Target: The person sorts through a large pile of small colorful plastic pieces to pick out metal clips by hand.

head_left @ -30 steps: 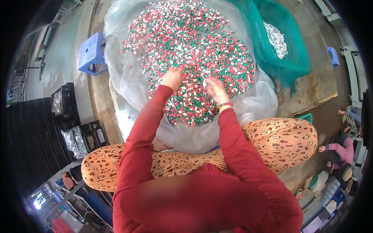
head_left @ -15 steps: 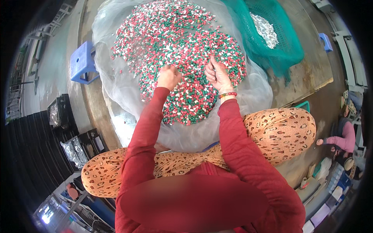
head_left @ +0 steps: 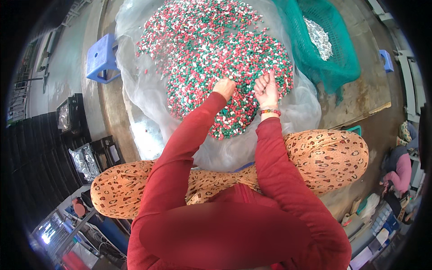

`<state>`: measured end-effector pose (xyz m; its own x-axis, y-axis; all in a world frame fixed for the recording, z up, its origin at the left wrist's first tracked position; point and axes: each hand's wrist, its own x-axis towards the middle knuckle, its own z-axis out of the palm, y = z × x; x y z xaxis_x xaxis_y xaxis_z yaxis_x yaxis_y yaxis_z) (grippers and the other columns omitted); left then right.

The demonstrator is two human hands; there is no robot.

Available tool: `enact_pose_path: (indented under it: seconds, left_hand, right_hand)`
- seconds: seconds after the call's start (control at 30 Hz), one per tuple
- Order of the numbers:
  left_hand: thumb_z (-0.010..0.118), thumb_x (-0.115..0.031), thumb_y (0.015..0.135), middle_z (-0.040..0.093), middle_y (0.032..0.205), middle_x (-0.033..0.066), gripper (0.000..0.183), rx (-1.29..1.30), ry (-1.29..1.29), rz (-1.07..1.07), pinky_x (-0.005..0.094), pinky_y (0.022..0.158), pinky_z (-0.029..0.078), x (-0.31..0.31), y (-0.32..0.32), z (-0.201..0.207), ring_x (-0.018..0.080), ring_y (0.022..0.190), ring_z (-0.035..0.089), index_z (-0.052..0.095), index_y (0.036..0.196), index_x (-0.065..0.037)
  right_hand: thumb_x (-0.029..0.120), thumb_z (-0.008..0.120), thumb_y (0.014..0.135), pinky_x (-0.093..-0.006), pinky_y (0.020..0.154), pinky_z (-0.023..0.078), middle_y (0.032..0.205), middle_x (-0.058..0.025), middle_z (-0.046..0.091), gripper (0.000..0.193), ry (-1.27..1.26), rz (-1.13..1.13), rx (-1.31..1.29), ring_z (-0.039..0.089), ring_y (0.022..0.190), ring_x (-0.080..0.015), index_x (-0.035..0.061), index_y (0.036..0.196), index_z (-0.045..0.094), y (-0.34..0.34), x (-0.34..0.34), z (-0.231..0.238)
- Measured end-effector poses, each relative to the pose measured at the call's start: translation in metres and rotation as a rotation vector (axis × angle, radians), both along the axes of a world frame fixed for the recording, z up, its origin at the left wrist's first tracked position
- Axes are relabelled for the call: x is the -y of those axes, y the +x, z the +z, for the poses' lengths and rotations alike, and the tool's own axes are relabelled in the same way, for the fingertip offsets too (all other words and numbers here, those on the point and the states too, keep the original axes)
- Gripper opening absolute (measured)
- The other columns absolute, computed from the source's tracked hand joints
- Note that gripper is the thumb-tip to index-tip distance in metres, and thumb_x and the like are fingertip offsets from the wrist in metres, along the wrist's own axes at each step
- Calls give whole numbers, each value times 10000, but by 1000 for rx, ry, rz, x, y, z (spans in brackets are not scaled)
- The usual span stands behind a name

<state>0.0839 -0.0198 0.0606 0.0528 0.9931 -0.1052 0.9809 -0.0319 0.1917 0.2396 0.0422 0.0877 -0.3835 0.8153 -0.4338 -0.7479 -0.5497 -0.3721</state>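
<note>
A wide heap of small red, green and white pieces lies spread on a translucent white mesh sheet in front of me. Over the middle of the heap is my left hand, its fingers curled together; whatever they may hold is too small to make out. My right hand is a short way to its right, with a beaded bracelet at the wrist. Its fingers are folded in and the thumb side points up; I cannot make out anything between them.
At the far right stands a green plastic basket draped with green netting and holding white-silvery pieces. A blue stool is on the left, another blue stool on the far right. Black crates are at left; a person in pink is at right.
My left hand has moved right, closer to the right hand. The whole view has shifted slightly, with the heap and basket now further right. The person at the right has bent lower.
</note>
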Motion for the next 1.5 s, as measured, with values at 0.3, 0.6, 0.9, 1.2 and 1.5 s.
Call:
enact_pose_path:
  seconds: [0.3,0.6,0.9,1.2,1.5]
  left_hand:
    - [618,-237,711,617,722,152,255,294,-329,165,374,637,502,-18,-63,-4,249,683,630,652,851,-28]
    - [640,-260,748,607,779,-6,255,1267,-108,416,245,607,416,13,-95,71,67,646,508,641,859,-31]
    - [604,-142,666,571,705,115,117,207,375,224,402,662,454,10,-82,55,302,681,564,594,668,-25]
    - [527,-156,857,602,940,113,170,1784,-302,505,303,762,499,19,-82,51,227,824,603,559,882,10]
    - [480,-160,802,539,889,126,178,2467,-336,150,253,648,444,15,-77,61,192,787,524,531,899,-19]
  right_hand:
    - [211,667,694,-346,650,494,776,-136,646,188,605,560,1521,640,694,-253,118,856,685,-24,19,-32]
    - [110,590,697,-423,710,495,855,-211,617,155,747,836,1847,607,811,-355,11,811,625,-57,40,-13]
    - [268,762,655,-258,467,379,584,8,515,290,509,588,1373,449,468,-102,39,722,598,-27,18,-40]
    - [298,691,742,-210,382,263,504,70,435,259,296,744,1029,357,405,-31,57,836,674,-22,10,6]
    - [200,537,839,-193,379,237,553,17,378,159,140,384,-156,342,458,-64,49,889,552,-9,-6,25]
